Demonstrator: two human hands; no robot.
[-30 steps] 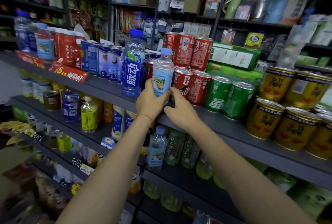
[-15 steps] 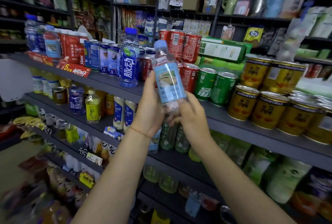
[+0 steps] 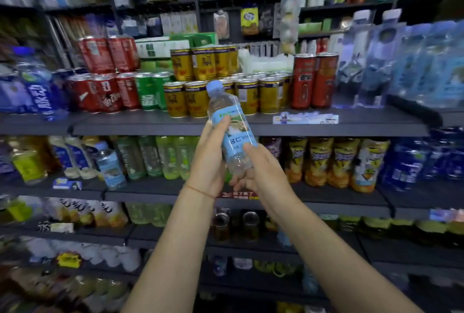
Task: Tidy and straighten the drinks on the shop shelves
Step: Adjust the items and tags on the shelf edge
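Water bottle [image 3: 229, 128], clear with a pale blue cap and blue label, held in front of the shelves, clear of them and tilted with its cap toward the upper left. Left hand [image 3: 211, 162] grips the label from the left, thumb across its front; right hand [image 3: 261, 172] clasps the lower body from the right, its fingers mostly hidden behind the bottle. Behind the bottle's cap, on the upper shelf [image 3: 251, 126], stand yellow cans [image 3: 187, 99], with green cans [image 3: 149, 91] and red cans [image 3: 105, 94] to their left and two tall red cans [image 3: 315, 80] to their right. Motion blur smears the large blue bottles [image 3: 411, 61] at far right and most goods on the lower shelves; their labels cannot be read. Both forearms run off the bottom edge.
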